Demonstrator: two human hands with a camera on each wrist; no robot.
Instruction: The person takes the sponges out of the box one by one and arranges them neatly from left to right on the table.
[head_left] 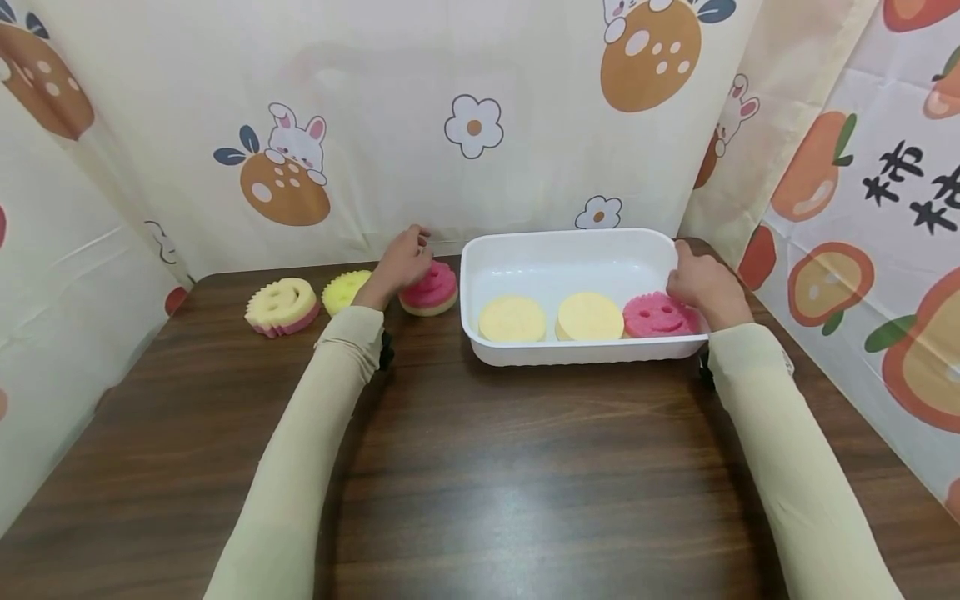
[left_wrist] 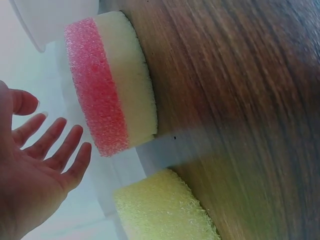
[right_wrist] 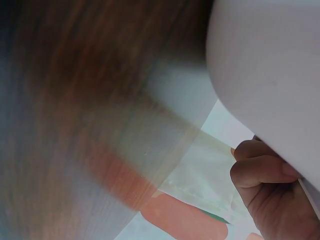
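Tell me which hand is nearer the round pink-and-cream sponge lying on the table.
Left. The left hand hovers open over the pink-and-cream sponge, not touching it; the right hand grips the white plastic tray at its far rim.

— What is by my left hand (left_wrist: pixel 30 175)?
— A pink-and-cream sponge (left_wrist: pixel 112 82) in the upper middle of the frame, lying on the dark wooden table (left_wrist: pixel 240 110). My fingers (left_wrist: pixel 65 150) are spread and straight, just beside its pink face, not touching.
— And lower down?
— A yellow sponge (left_wrist: pixel 165 210) at the bottom edge.
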